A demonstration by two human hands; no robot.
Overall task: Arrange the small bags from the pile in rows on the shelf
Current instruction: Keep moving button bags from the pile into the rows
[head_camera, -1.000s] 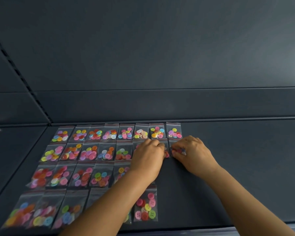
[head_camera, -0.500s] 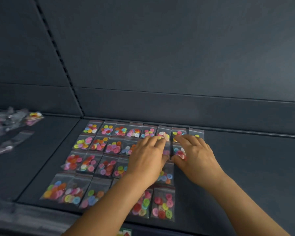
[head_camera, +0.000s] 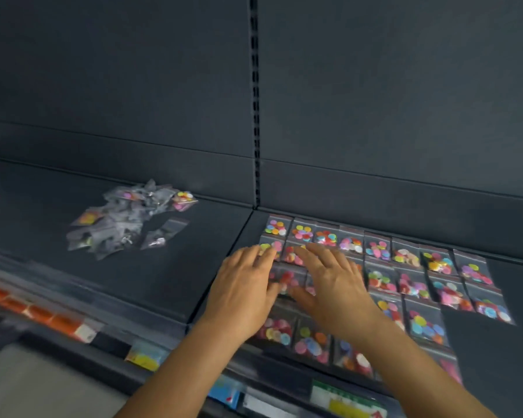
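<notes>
**Both hands flat over the laid-out rows**

No grip is taken by either hand: the left hand [head_camera: 243, 292] and the right hand [head_camera: 334, 289] are held side by side with fingers straight and slightly spread, palms down, over the left part of the arranged bags [head_camera: 411, 282]. Nothing is held in either one. Whether the palms press on the bags or hover just above them cannot be told, since both hands are blurred.

The arranged bags (small clear ones, each filled with coloured buttons) are laid in rows on the right-hand section of the dark shelf [head_camera: 169, 273], from the back wall toward the front edge, edges touching or slightly overlapped. The back row is seen in full; the nearer rows are partly covered by the hands and forearms.

The pile [head_camera: 130, 220] of unsorted bags is found on the left-hand section of the shelf, well apart from the hands, near the back wall. One loose bag [head_camera: 165, 233] lies at its right edge.

Coloured price labels [head_camera: 349, 401] are seen along the front strip of the shelf, too blurred to be read.
</notes>
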